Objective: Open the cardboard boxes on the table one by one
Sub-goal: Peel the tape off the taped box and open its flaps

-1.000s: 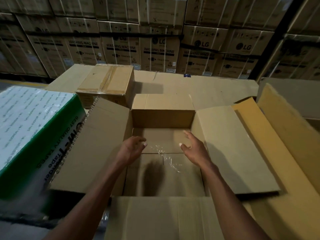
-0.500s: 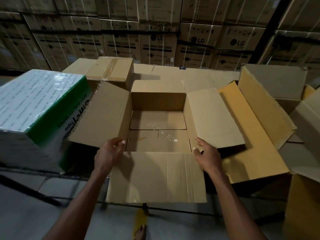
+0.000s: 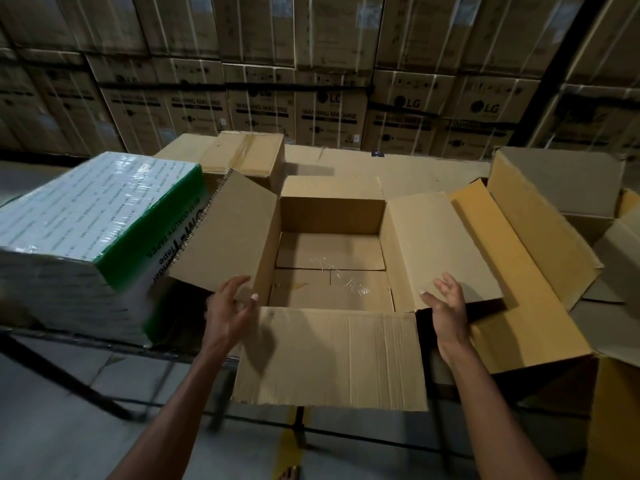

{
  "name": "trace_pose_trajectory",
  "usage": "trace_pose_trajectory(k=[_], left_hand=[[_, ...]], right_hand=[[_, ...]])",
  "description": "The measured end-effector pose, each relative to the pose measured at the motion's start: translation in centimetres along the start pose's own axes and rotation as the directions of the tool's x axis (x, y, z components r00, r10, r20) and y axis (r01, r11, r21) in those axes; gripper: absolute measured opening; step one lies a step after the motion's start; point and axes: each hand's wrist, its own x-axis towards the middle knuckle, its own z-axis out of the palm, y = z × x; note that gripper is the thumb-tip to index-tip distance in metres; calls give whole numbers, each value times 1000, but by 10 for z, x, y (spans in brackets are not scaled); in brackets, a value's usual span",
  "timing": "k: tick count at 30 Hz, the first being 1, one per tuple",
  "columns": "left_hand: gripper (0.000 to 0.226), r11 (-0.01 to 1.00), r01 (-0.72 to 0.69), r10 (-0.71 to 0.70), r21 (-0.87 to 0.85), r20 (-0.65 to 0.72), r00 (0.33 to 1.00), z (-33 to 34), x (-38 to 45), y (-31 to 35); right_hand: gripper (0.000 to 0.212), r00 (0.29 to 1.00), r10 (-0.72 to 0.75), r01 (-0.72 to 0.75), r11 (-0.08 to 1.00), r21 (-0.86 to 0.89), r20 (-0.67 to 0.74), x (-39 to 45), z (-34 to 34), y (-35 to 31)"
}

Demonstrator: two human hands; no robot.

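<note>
The open box (image 3: 332, 271) sits at the near edge of the worktop (image 3: 415, 171), all four flaps splayed out. Left hand (image 3: 230, 306) and right hand (image 3: 446, 303) hover at its front corners, fingers loose, holding nothing. It looks empty, so probably light but floppy; I'd take it by the side walls, not the flaps.

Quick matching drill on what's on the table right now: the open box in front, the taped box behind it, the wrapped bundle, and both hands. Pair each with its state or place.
1. open box
2. taped box
3. wrapped bundle
4. left hand and right hand

A. sealed, far left of centre
B. green and white, left edge
C. open, beside the box corners
D. flaps spread, empty inside

Pairs: 1-D, 2-A, 3-B, 4-C
</note>
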Motion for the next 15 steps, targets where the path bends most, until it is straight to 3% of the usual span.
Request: trace_pose_trajectory(k=[3,7,11,15], left_hand=[[54,997,-45,49,65,-55,997,-17,7,1],[46,979,-119,138,166,-104,985,-40,12,22],[27,936,-257,287,242,-98,953,-56,23,50],[21,876,-328,360,355,-26,933,-66,41,74]], right_hand=[[66,996,-87,87,996,-17,-29,2,-2,-11],[59,958,-286,281,938,-202,5,0,-2,-26],[51,841,-530,500,682,-534,111,8,-7,-47],[40,817,-532,533,552,-642,222,24,-8,-78]])
